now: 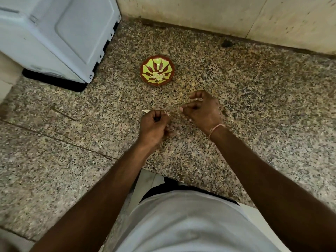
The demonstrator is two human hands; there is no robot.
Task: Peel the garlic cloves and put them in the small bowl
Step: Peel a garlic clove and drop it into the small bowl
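Note:
A small red-brown bowl point(146, 79) with a yellow-green pattern stands on the speckled stone counter point(254, 99). Several peeled garlic cloves point(158, 75) lie in its middle. My left hand point(154, 125) hovers below the bowl, its fingers curled round a garlic clove that is mostly hidden; only a pale tip shows at the fingertips. My right hand point(202, 109) is just to its right, a small gap apart, and its thumb and fingers pinch a thin pale strip of garlic skin. A pale scrap of skin point(145, 111) lies by the left knuckles.
A large pale blue-grey appliance point(54, 37) on a black base fills the back left of the counter. A beige wall point(218, 17) runs along the back. The counter's front edge point(190, 184) is close to my body, with my white shirt below it.

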